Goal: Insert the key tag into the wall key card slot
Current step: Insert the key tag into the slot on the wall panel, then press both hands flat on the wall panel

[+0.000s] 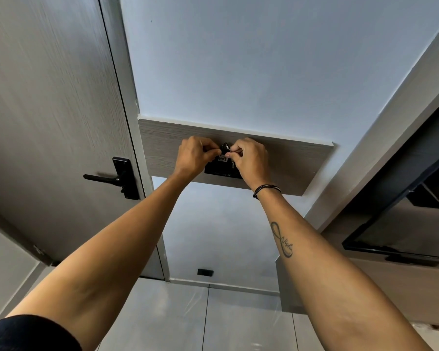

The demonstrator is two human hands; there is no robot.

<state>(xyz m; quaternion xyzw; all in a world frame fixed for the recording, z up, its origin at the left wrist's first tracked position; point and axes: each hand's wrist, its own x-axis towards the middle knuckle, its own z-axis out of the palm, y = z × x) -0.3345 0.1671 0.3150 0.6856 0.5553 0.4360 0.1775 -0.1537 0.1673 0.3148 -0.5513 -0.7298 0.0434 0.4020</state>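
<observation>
key tag (pixel 223 156) pinched between both hands' fingertips (pixel 217 152) — seemingly at slot (pixel 222 171)

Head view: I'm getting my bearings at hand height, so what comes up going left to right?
Door handle → left hand → key tag → right hand → wood panel
</observation>
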